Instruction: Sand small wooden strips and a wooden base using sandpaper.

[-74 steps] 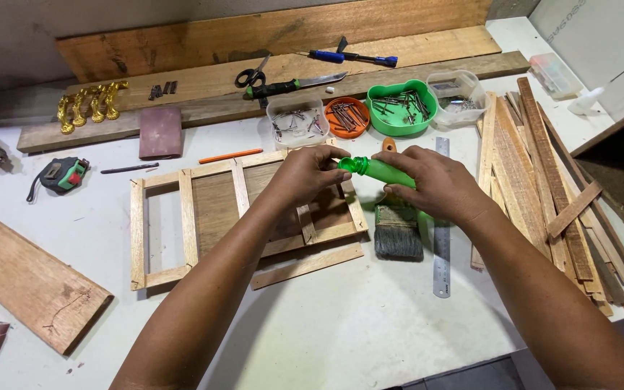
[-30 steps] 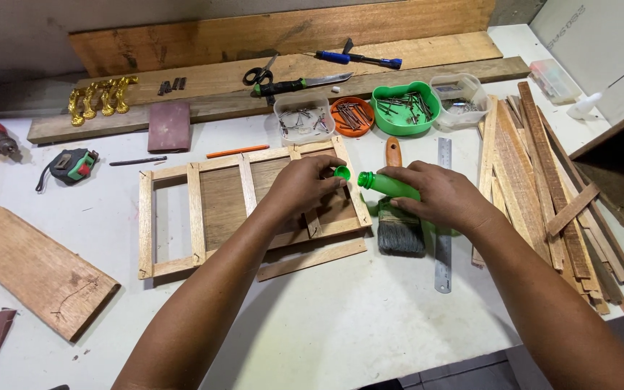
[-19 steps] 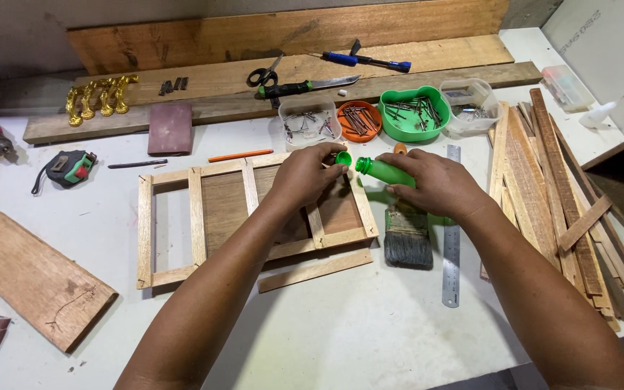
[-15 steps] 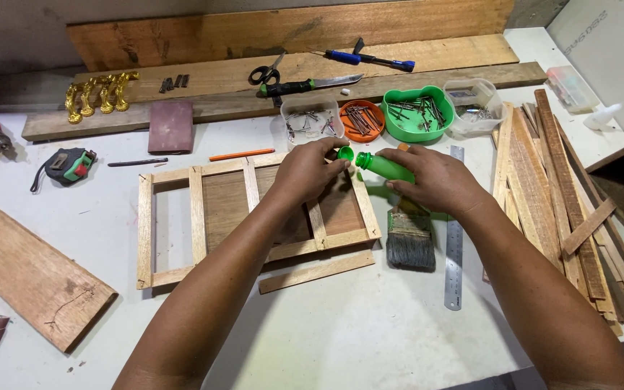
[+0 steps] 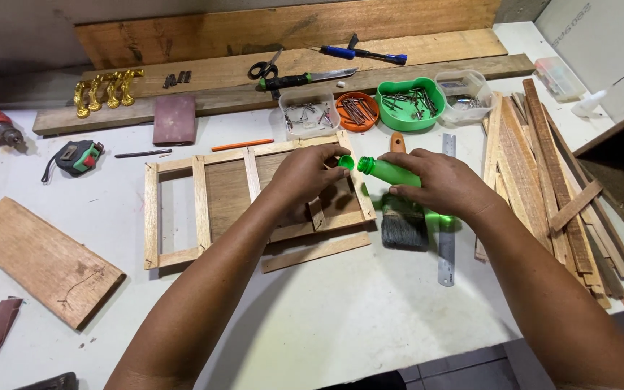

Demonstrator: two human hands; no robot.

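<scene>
left hand [image 5: 303, 175]: fingertips pinch green cap [image 5: 346, 162], off the bottle
right hand [image 5: 442, 184]: wraps green bottle [image 5: 388, 172], tilted, above frame [image 5: 200, 209] and brush [image 5: 401, 220]

Single head-worn view, steeply down, close over the white workbench [image 5: 370, 325].

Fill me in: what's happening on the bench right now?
A person holds a green bottle in the right hand, neck pointing left. The left hand pinches its green cap just off the neck, above a slatted wooden frame. A paintbrush and steel ruler lie beneath the right hand.
</scene>
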